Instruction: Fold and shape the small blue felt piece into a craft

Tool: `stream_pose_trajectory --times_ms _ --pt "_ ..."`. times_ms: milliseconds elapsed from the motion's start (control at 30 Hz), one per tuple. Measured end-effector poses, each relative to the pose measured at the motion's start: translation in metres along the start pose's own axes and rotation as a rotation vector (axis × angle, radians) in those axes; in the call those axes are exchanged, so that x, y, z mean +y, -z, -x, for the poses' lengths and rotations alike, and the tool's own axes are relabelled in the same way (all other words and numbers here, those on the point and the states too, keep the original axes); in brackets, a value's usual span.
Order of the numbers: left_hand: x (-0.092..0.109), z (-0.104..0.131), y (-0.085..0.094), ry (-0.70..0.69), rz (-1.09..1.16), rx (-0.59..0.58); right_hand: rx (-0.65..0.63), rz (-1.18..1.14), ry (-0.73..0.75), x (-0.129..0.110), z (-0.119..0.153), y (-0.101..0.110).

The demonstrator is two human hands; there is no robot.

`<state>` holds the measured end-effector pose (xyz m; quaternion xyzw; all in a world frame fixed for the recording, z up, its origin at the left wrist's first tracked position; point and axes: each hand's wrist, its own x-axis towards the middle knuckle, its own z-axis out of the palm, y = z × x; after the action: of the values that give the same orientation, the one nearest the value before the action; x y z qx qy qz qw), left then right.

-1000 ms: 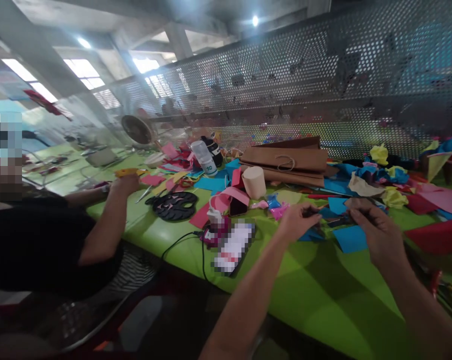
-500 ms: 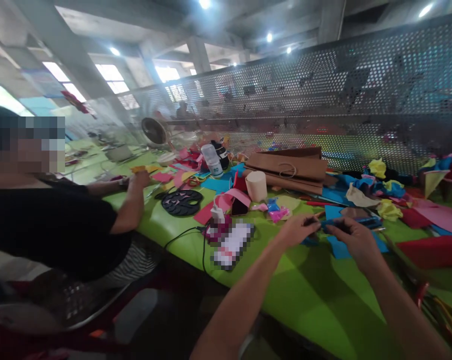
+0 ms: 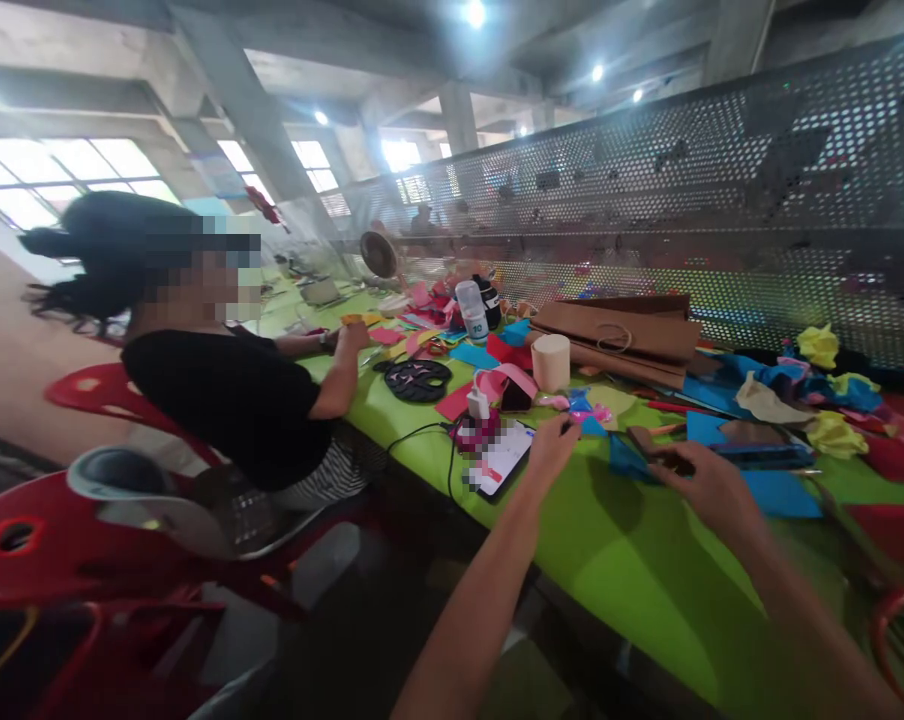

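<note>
Over the front of the green table, my left hand (image 3: 554, 442) is closed in a pinch, with a small blue paper piece (image 3: 593, 427) at its fingertips. To its right, my right hand (image 3: 698, 474) is closed on a darker blue paper piece (image 3: 626, 458), thumb below and fingers above. A gap separates the two hands. Just beyond the right hand lie more blue paper sheets (image 3: 780, 494) and a long dark blue case-like object (image 3: 763, 456). Nearest my left hand is a phone (image 3: 506, 458) with a lit screen.
A cream paper roll (image 3: 552, 362), brown paper bundle (image 3: 617, 335), clear bottle (image 3: 471, 310) and crumpled paper (image 3: 836, 434) line the back. A charger (image 3: 478, 402) trails cables over the edge. At left, a co-worker (image 3: 234, 400) handles yellow paper; red chairs (image 3: 39, 540) stand behind.
My hands have moved apart, where before they met around blue paper. Blue paper now shows between them. The view has turned left, so more of the co-worker and chairs shows.
</note>
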<state>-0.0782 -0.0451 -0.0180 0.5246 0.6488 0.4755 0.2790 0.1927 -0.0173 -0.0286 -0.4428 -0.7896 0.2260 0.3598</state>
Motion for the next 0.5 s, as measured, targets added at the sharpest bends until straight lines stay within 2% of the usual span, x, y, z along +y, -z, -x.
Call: stream_pose_trajectory --times_ms 67,167,267,400,500 --pt "-0.002 0.003 -0.001 0.002 -0.147 0.019 -0.036 0.107 0.072 -0.002 0.001 -0.011" --pt "0.000 0.004 -0.007 0.025 -0.322 0.047 -0.014 0.189 0.087 0.002 0.002 -0.021" --pt "0.001 0.003 -0.012 0.044 -0.429 0.079 0.017 0.250 0.072 0.009 0.002 -0.023" --pt "0.002 0.006 -0.014 0.036 -0.455 0.130 0.051 0.261 0.037 0.017 -0.001 -0.018" --pt "0.006 0.010 -0.017 -0.014 -0.387 0.176 0.082 0.235 -0.003 0.019 -0.004 -0.010"
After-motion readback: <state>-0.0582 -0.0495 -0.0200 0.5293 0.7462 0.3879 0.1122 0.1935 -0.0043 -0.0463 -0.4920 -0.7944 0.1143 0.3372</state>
